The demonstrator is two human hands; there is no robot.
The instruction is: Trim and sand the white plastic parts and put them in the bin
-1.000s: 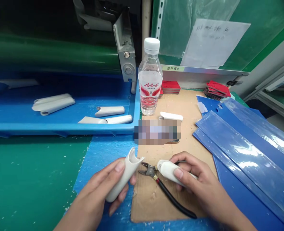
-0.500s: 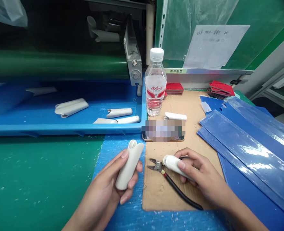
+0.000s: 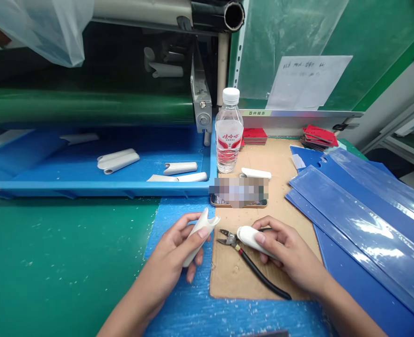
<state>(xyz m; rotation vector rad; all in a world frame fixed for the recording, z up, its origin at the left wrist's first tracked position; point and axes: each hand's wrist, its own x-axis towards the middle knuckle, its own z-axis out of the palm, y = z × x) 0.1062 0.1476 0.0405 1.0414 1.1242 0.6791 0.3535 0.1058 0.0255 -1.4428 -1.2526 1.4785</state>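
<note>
My left hand [image 3: 178,250] is closed around a white plastic shell [image 3: 207,224], its notched end pointing up and to the right. My right hand [image 3: 286,245] grips a second white plastic piece [image 3: 251,237] between thumb and fingers, its rounded end toward the left. Beneath the right hand lie side cutters [image 3: 263,276] with black handles, their jaws open to the left on a sheet of cardboard [image 3: 228,283]. Another white plastic piece [image 3: 257,173] rests behind a phone [image 3: 240,202] on the cardboard.
A blue tray [image 3: 129,188] holding several white pieces sits at the left, below a green conveyor roller [image 3: 87,106]. A water bottle [image 3: 228,135] stands beside its corner. Red card stacks [image 3: 319,136] are at the back; clear plastic sleeves [image 3: 354,220] cover the right side.
The left hand has turned its piece, so the notched end now tilts to the right and the palm side faces down. My right hand keeps its grip. The camera view has tilted upward slightly.
</note>
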